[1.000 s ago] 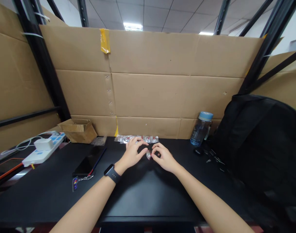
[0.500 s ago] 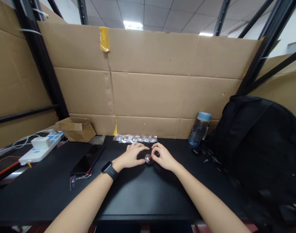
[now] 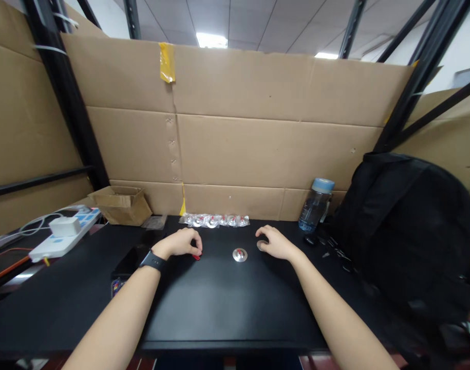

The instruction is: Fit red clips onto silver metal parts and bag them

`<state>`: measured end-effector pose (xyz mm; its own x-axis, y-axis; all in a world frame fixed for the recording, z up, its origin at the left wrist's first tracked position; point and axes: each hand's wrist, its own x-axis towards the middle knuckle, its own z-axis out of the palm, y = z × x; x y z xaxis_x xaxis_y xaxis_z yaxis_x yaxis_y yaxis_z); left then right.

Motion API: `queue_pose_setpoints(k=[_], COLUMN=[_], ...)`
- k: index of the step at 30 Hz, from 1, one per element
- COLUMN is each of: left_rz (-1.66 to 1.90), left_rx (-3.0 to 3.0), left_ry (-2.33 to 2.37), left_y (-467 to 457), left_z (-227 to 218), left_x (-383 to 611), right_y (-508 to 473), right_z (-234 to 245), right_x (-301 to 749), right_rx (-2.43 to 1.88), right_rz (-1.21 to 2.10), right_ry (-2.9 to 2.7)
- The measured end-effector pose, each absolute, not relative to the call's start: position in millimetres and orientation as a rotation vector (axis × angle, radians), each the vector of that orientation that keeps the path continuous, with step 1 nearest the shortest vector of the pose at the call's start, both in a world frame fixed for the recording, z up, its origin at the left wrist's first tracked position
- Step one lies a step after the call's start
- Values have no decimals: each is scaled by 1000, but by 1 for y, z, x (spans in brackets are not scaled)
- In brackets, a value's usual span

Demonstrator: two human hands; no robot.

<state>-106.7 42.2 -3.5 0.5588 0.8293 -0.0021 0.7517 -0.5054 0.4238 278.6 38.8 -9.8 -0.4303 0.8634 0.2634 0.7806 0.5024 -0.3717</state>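
A shiny round metal disc with red at its centre lies flat on the black table between my hands. My left hand is closed, fingertips down, on a small red piece at the table surface; its exact kind is too small to tell. To the disc's right, my right hand is curled around a second, dull round disc, partly hidden by the fingers. Behind both hands runs a row of similar discs in clear wrappers.
A phone lies partly behind my left forearm. Further left are a cardboard box and a power strip with a charger. On the right stand a water bottle, a black mouse-like object and a black backpack.
My hands have moved apart from the middle, the left one leftward with a red piece, the right one rightward with a round disc. The shiny disc now lies uncovered between them.
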Motion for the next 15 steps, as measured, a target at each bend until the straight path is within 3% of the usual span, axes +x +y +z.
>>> queue_pose_setpoints(k=[10,15], left_rz=[361,614], left_rx=[2572,2537], left_ry=[1438,1359], left_y=[36,32], left_z=[-13,-10], left_x=[-69,-55], right_y=[43,42], right_z=[-14,-16], right_x=[290,289], right_rx=[-1436,-1460], right_rz=[367,338], right_ry=[-2413,-2342])
